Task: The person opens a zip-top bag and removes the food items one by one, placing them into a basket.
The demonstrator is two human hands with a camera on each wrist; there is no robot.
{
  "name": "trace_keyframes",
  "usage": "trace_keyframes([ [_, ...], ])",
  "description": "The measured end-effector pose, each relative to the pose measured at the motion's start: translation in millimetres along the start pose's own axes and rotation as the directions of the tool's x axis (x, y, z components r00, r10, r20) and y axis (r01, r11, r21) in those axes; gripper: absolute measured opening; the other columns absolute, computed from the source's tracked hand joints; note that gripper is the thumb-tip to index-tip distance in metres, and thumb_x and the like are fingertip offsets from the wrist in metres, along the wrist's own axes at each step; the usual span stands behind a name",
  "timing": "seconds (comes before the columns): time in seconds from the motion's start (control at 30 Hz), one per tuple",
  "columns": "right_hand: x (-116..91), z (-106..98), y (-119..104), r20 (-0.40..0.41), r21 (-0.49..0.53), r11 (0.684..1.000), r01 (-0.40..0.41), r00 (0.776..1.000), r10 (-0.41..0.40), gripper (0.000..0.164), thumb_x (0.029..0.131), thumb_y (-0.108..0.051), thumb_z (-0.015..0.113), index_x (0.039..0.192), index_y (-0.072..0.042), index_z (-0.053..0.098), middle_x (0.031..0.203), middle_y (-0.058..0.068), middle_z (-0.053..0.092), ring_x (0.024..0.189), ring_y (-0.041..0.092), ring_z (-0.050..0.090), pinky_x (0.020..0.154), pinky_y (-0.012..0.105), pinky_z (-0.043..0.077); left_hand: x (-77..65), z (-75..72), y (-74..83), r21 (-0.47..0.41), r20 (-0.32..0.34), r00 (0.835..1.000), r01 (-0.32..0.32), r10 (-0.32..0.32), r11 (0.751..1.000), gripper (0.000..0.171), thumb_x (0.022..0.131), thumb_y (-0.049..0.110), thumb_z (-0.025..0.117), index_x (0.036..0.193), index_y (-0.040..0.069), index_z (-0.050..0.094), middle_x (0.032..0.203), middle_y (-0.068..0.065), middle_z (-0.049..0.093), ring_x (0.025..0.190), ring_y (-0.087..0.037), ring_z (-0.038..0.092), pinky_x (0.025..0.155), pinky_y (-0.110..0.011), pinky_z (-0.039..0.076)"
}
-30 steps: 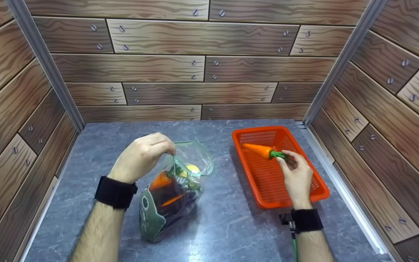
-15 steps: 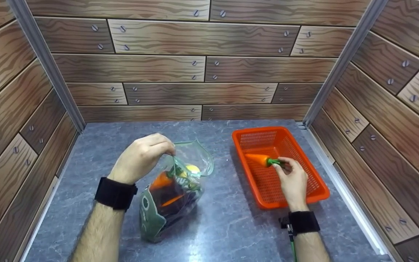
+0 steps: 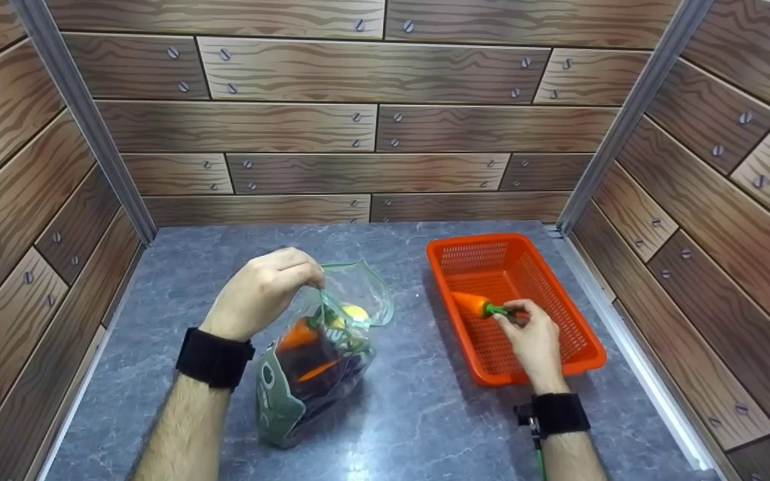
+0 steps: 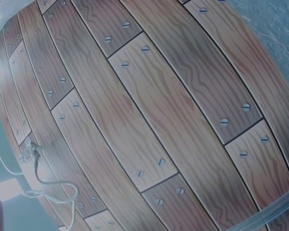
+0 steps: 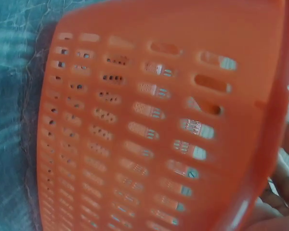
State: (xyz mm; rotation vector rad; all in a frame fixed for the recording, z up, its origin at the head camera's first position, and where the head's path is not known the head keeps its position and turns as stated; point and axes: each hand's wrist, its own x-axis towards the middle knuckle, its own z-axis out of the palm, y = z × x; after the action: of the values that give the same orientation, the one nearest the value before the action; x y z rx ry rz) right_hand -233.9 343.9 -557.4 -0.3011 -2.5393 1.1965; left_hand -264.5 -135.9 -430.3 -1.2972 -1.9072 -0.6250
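In the head view my right hand [image 3: 533,344] pinches the green stem of an orange carrot [image 3: 470,304], low inside the red plastic basket [image 3: 455,327]. Whether the carrot touches the basket floor, I cannot tell. My left hand [image 3: 266,287] grips the top edge of a clear and green zip bag [image 3: 281,414] that stands on the table with its mouth spread. Through the bag show another carrot [image 3: 299,334], something yellow [image 3: 356,312] and a dark purple item. The right wrist view is filled by the basket's slotted wall [image 5: 135,120], with fingers [image 5: 284,183] partly seen beyond its rim.
A grey marbled table [image 3: 405,414] carries both bag and basket. Wood-patterned panels [image 3: 385,127] enclose it at the back and both sides, joined by metal corner strips [image 3: 84,120]. The left wrist view shows a panel wall [image 4: 135,115] and a loose cable [image 4: 58,187].
My right hand has lowered the carrot into the basket, moving slightly left and toward me. The left hand and the bag have stayed in place.
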Motion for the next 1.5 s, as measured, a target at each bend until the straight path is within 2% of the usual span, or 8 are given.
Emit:
trace_keyframes([
  [0.13,1,-1,0,0.122,-0.056,0.998,0.009,0.993,-0.002,0.03,0.108,-0.012,0.086,0.135,-0.002,0.08,0.136,0.029,0.083,0.123,0.045,0.084,0.092,0.037,0.073,0.0,-0.5,-0.5,0.002,0.0,1.0,0.007,-0.007,1.0,0.027,0.092,-0.015,0.088,0.1,0.01,0.08,0.099,-0.001,0.083,0.093,-0.017,0.08,0.084,-0.028,0.072],
  [0.3,1,1,0,0.255,-0.12,0.992,0.032,0.967,0.0,0.033,0.107,-0.009,0.085,0.139,-0.001,0.08,0.135,0.029,0.083,0.12,0.042,0.083,0.094,0.045,0.072,-0.4,0.4,-0.5,0.001,0.0,1.0,0.015,-0.015,1.0,0.026,0.094,-0.015,0.087,0.099,0.01,0.081,0.098,-0.001,0.084,0.091,-0.017,0.08,0.083,-0.028,0.072],
  [0.53,-2,3,2,0.369,-0.217,0.976,0.037,0.928,0.047,0.036,0.107,-0.01,0.086,0.141,-0.002,0.077,0.142,0.026,0.081,0.129,0.044,0.08,0.108,0.059,0.07,1.3,3.4,-0.8,-0.016,0.007,1.0,0.023,-0.023,1.0,0.026,0.095,-0.014,0.087,0.1,0.011,0.081,0.099,-0.001,0.084,0.092,-0.017,0.081,0.083,-0.029,0.071],
  [0.63,-2,2,5,0.396,-0.223,0.974,0.021,0.915,0.071,0.036,0.106,-0.007,0.087,0.139,0.0,0.076,0.141,0.026,0.08,0.127,0.043,0.079,0.107,0.058,0.07,3.7,5.5,-0.7,-0.018,0.016,1.0,0.019,-0.018,1.0,0.024,0.096,-0.012,0.087,0.1,0.011,0.08,0.099,-0.001,0.084,0.093,-0.017,0.081,0.083,-0.029,0.072],
  [0.83,-2,2,6,0.448,-0.18,0.983,-0.02,0.888,0.1,0.042,0.105,-0.004,0.087,0.143,0.002,0.07,0.138,0.027,0.078,0.118,0.037,0.081,0.092,0.045,0.074,4.7,7.4,-1.1,-0.018,0.015,1.0,0.022,-0.022,1.0,0.025,0.096,-0.012,0.087,0.099,0.012,0.08,0.098,0.0,0.083,0.093,-0.017,0.081,0.083,-0.028,0.071],
  [1.03,1,3,-3,0.43,-0.194,0.98,0.03,0.901,0.058,0.051,0.109,-0.011,0.084,0.154,0.002,0.066,0.148,0.03,0.076,0.128,0.045,0.082,0.102,0.054,0.073,1.5,4.3,-1.8,-0.01,0.005,1.0,0.015,-0.015,1.0,0.028,0.093,-0.014,0.088,0.098,0.012,0.078,0.098,0.0,0.082,0.092,-0.017,0.08,0.082,-0.028,0.071],
  [1.27,-1,-1,-26,0.331,-0.135,0.979,0.153,0.938,-0.101,0.047,0.111,-0.014,0.082,0.154,0.001,0.07,0.151,0.03,0.076,0.137,0.048,0.078,0.115,0.063,0.068,3.2,5.6,-0.7,-0.017,0.004,1.0,0.009,-0.009,1.0,0.026,0.094,-0.012,0.088,0.098,0.012,0.079,0.098,-0.001,0.083,0.093,-0.017,0.081,0.083,-0.028,0.072],
  [1.5,-3,4,-59,0.277,-0.045,0.971,0.235,0.937,-0.214,0.041,0.113,-0.014,0.08,0.152,-0.003,0.073,0.151,0.023,0.079,0.143,0.042,0.075,0.12,0.062,0.065,3.7,6.7,-0.5,-0.017,0.007,1.0,0.012,-0.012,1.0,0.026,0.093,-0.014,0.087,0.098,0.011,0.08,0.098,0.0,0.083,0.093,-0.017,0.082,0.083,-0.028,0.072],
])
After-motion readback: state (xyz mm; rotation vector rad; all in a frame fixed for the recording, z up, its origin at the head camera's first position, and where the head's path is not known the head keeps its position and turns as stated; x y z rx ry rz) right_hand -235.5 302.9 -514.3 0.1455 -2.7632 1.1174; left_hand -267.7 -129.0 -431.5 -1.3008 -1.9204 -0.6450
